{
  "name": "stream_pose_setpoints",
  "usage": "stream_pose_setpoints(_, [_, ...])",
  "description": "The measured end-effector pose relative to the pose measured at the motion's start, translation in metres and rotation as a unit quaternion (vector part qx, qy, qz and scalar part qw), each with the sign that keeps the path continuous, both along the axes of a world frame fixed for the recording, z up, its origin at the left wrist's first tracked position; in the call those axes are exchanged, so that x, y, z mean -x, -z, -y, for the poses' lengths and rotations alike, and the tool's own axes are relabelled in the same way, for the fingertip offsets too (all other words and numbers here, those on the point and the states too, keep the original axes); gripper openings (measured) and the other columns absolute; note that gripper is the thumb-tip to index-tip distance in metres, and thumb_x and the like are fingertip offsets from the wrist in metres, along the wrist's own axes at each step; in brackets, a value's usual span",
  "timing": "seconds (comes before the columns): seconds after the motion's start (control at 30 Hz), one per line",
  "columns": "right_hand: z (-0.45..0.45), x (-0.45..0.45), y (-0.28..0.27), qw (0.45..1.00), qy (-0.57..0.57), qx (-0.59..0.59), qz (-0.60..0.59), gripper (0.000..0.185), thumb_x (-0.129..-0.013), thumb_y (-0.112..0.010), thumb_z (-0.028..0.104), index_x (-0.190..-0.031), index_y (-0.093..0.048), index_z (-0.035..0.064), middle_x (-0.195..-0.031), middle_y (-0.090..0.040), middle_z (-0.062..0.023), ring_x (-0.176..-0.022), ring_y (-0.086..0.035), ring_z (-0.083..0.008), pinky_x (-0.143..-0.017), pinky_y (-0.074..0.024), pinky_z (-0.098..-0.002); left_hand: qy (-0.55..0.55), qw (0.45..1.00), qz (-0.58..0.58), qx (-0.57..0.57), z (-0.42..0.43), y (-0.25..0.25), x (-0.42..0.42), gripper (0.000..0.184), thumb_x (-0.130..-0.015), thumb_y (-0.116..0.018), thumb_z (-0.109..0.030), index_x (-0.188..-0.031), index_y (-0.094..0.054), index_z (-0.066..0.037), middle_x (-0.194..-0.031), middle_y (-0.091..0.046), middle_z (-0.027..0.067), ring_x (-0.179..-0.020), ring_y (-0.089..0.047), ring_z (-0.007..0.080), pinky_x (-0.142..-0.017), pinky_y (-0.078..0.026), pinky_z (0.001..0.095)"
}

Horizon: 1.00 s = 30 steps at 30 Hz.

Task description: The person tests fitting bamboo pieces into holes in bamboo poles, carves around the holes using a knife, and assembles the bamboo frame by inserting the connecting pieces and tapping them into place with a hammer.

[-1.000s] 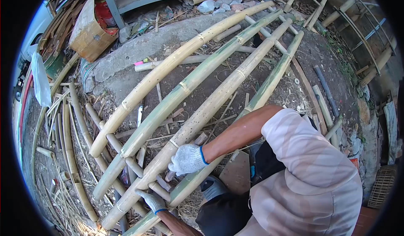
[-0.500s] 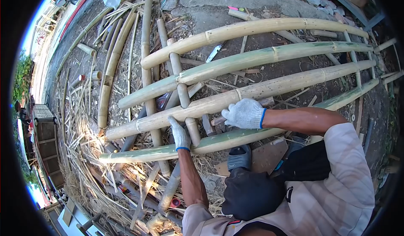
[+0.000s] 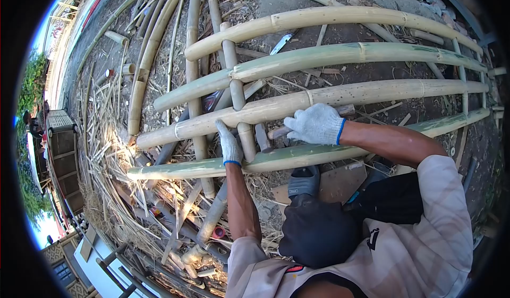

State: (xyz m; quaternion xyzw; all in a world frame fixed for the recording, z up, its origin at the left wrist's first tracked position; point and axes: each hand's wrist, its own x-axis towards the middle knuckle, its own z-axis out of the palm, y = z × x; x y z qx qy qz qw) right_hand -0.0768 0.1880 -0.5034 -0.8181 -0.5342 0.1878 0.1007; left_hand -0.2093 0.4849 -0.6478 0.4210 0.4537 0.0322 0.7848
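Note:
My left hand, in a white knit glove with a blue cuff, has its fingers stretched out against the near side of a pale bamboo pole. Just right of it, a short bamboo crosspiece passes through that pole toward the nearest, greenish pole. My gloved right hand is closed over the wooden handle of a hammer, whose head sits right of the crosspiece; the palm side is hidden. Two more long poles run beyond: a green one and a pale one.
Split bamboo strips litter the ground at left. A bamboo support runs beneath the long poles, and several thin crosspieces join them at the right. A sandalled foot and a board are close by my body.
The whole view has shifted, so the poles appear higher in it. Both hands keep about the same places relative to the bamboo frame and hammer.

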Motion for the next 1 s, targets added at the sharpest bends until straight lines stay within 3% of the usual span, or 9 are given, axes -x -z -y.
stream_pose_setpoints(0.23, [0.000, -0.019, -0.012, 0.996, 0.047, -0.025, -0.074, 0.039, -0.108, -0.066, 0.046, -0.114, -0.067, 0.0071, -0.089, -0.074, -0.0214, -0.081, -0.078, -0.0416, -0.070, -0.0612, -0.0550, 0.004, 0.999, -0.049, 0.013, -0.002, 0.000, -0.001, 0.097, -0.105, -0.043, -0.085, -0.157, -0.053, -0.004, -0.137, -0.071, 0.0245, -0.114, -0.075, 0.0314, -0.097, -0.062, 0.0459])
stream_pose_setpoints(0.33, [-0.005, -0.070, -0.030, 0.951, 0.172, -0.033, -0.255, 0.045, -0.112, -0.060, 0.047, -0.126, -0.065, 0.0045, -0.099, -0.077, -0.0236, -0.087, -0.077, -0.0414, -0.083, -0.0564, -0.0546, 0.063, 0.890, -0.134, -0.432, 0.025, -0.040, 0.021, 0.068, -0.115, -0.056, -0.054, -0.144, -0.058, 0.008, -0.136, -0.071, 0.0281, -0.118, -0.072, 0.0371, -0.106, -0.055, 0.0457])
stream_pose_setpoints(0.4, [-0.028, -0.123, -0.041, 0.917, 0.251, -0.056, -0.306, 0.044, -0.114, -0.058, 0.047, -0.131, -0.062, 0.0064, -0.084, -0.063, -0.0044, -0.070, -0.062, -0.0145, -0.064, -0.0534, -0.0370, -0.065, 0.829, -0.134, -0.539, 0.073, -0.083, 0.043, 0.052, -0.108, -0.073, -0.026, -0.144, -0.056, 0.007, -0.144, -0.063, 0.0257, -0.131, -0.063, 0.0371, -0.112, -0.050, 0.0478])
stream_pose_setpoints(0.47, [-0.070, -0.182, -0.078, 0.900, 0.303, -0.052, -0.309, 0.042, -0.112, -0.061, 0.044, -0.132, -0.056, 0.0072, -0.082, -0.055, -0.0007, -0.064, -0.054, -0.0102, -0.057, -0.0497, -0.0311, -0.180, 0.812, -0.173, -0.528, 0.108, -0.059, 0.082, 0.067, -0.105, -0.077, -0.020, -0.156, -0.041, 0.004, -0.154, -0.049, 0.0257, -0.138, -0.055, 0.0377, -0.119, -0.047, 0.0481])
stream_pose_setpoints(0.53, [-0.114, -0.260, -0.060, 0.935, 0.263, -0.057, -0.231, 0.041, -0.112, -0.059, 0.045, -0.121, -0.060, 0.0051, -0.083, -0.059, -0.0022, -0.065, -0.057, -0.0117, -0.059, -0.0516, -0.0315, -0.265, 0.883, -0.224, -0.316, 0.128, -0.045, 0.092, 0.072, -0.106, -0.078, -0.026, -0.155, -0.038, 0.007, -0.152, -0.049, 0.0287, -0.137, -0.055, 0.0354, -0.117, -0.048, 0.0466])
stream_pose_setpoints(0.7, [-0.216, -0.404, -0.008, 0.948, 0.229, -0.083, -0.206, 0.058, -0.112, -0.053, 0.055, -0.105, -0.071, 0.0003, -0.084, -0.071, -0.0131, -0.070, -0.069, -0.0199, -0.070, -0.0588, -0.0393, -0.417, 0.907, -0.045, -0.050, 0.116, -0.016, 0.075, 0.063, -0.107, -0.077, -0.032, -0.151, -0.048, 0.002, -0.139, -0.063, 0.0188, -0.118, -0.068, 0.0301, -0.098, -0.061, 0.0483])
stream_pose_setpoints(0.8, [-0.244, -0.399, -0.004, 0.981, 0.188, 0.038, -0.040, 0.055, -0.112, -0.056, 0.045, -0.139, -0.071, -0.0005, -0.115, -0.079, -0.0151, -0.084, -0.072, -0.0175, -0.082, -0.0593, -0.0399, -0.420, 0.905, -0.058, -0.034, 0.115, 0.007, 0.075, 0.055, -0.107, -0.076, -0.035, -0.145, -0.056, 0.000, -0.128, -0.069, 0.0164, -0.107, -0.073, 0.0290, -0.089, -0.064, 0.0480])
stream_pose_setpoints(0.9, [-0.238, -0.384, -0.012, 0.976, 0.082, 0.084, -0.181, 0.053, -0.110, -0.058, 0.042, -0.143, -0.069, 0.0015, -0.121, -0.078, -0.0135, -0.080, -0.069, -0.0171, -0.078, -0.0586, -0.0390, -0.417, 0.906, -0.067, -0.005, 0.120, 0.007, 0.074, 0.049, -0.107, -0.075, -0.034, -0.142, -0.059, -0.003, -0.125, -0.070, 0.0140, -0.105, -0.072, 0.0273, -0.091, -0.063, 0.0467])
stream_pose_setpoints(1.0, [-0.246, -0.400, -0.001, 0.968, 0.169, 0.058, -0.174, 0.057, -0.109, -0.061, 0.044, -0.152, -0.066, 0.0064, -0.099, -0.074, -0.0040, -0.077, -0.065, -0.0155, -0.072, -0.0558, -0.0374, -0.416, 0.908, -0.055, 0.019, 0.114, -0.008, 0.079, 0.055, -0.106, -0.077, -0.031, -0.149, -0.054, -0.005, -0.127, -0.069, 0.0116, -0.104, -0.070, 0.0248, -0.096, -0.061, 0.0447])
